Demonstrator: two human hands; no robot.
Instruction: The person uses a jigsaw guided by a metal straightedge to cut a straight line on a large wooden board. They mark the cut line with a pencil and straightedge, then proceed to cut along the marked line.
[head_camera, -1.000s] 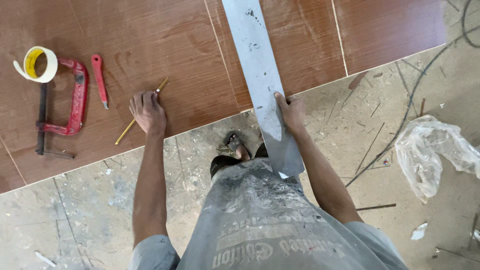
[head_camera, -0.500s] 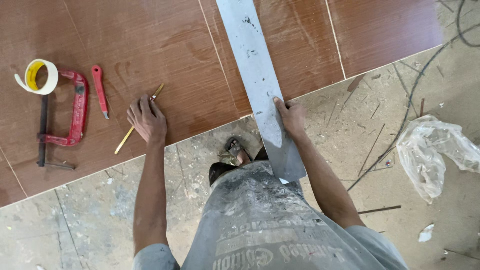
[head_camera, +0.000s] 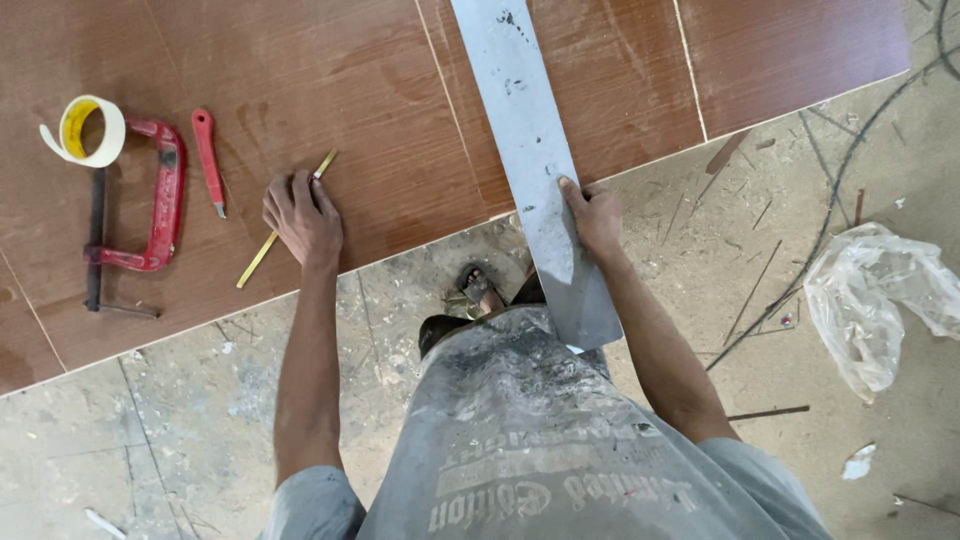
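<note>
A large brown wooden board lies on the concrete floor, with thin lines drawn across it. My left hand rests on the board near its front edge, fingers curled over a yellow pencil. My right hand presses on the right edge of a long grey metal straightedge, which runs from the top of the view down across the board's edge to my knees.
A red C-clamp, a roll of tape and a red-handled cutter lie on the board at the left. A crumpled plastic bag, a dark cable and wood slivers litter the dusty floor at the right.
My left hand has shifted slightly on the pencil. The straightedge and my right hand have stayed nearly in place; the view has drifted a little.
</note>
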